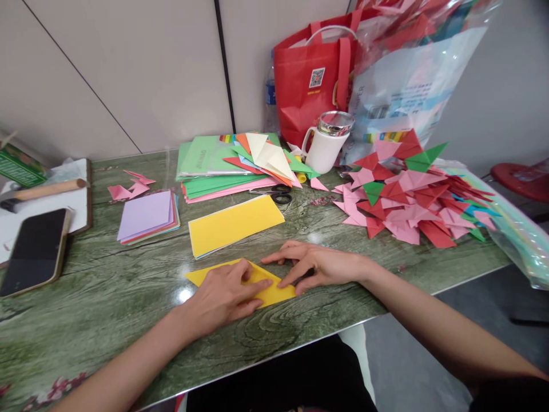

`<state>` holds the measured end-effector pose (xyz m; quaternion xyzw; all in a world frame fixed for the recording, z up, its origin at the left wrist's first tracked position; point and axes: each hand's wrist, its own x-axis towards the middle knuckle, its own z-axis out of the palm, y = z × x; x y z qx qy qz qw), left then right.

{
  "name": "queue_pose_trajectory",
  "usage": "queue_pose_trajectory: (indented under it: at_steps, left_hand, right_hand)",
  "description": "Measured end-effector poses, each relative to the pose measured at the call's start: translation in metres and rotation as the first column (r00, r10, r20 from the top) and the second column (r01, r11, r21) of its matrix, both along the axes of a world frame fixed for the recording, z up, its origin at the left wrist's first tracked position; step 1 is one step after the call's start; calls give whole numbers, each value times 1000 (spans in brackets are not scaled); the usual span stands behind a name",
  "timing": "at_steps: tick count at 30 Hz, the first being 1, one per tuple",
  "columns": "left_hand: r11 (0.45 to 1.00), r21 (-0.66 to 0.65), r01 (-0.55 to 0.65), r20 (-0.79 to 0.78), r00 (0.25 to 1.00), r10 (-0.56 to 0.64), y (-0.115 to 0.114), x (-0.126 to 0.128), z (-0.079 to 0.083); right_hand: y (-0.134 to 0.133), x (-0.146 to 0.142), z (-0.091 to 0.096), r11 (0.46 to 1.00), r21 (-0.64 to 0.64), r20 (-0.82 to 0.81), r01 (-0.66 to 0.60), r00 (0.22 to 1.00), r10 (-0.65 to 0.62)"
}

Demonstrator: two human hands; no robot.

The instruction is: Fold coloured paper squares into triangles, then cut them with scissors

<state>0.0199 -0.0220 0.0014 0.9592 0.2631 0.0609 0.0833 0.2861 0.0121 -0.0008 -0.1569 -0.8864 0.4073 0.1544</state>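
**Two hands flat on a folded yellow sheet**

Two bare forearms reached in over the near edge of the green wood-grain counter (107,309). The left hand (227,292) lay palm down across a partly folded yellow sheet (277,294), and the right hand (317,266) pinned the sheet's right end with its fingertips. Neither grip was closed round anything: both were splayed flat, pressing the paper to the counter. The sheet lay close to the near edge, just in front of a stack of yellow paper (234,224). It looked thin and light, easily creased and likely to slide on the glossy top. A hold at an edge or corner, with the other hand weighing it down, would seem to suit it best. To the left were a pile of lilac squares (146,214) and a phone (36,249) lying face up. Behind the yellow stack, scissors (278,198) lay beside a spread of coloured sheets (214,166). A white mug (323,150) stood in front of a red bag (311,80). A heap of folded red, pink and green pieces (407,200) covered the counter's right side, well apart from both hands.
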Motion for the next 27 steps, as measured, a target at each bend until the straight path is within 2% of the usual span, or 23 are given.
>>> queue_pose_trajectory:
  at_steps: [7,27]
  left_hand:
    - [1000,16,10,-3,1000,-10,0,-2,0]
    - [998,48,48,68,996,-51,1,-4,-6]
  right_hand:
    - [-2,5,7,996,-73,12,42,999,-41]
    - [-3,4,6,995,-75,17,68,998,-67]
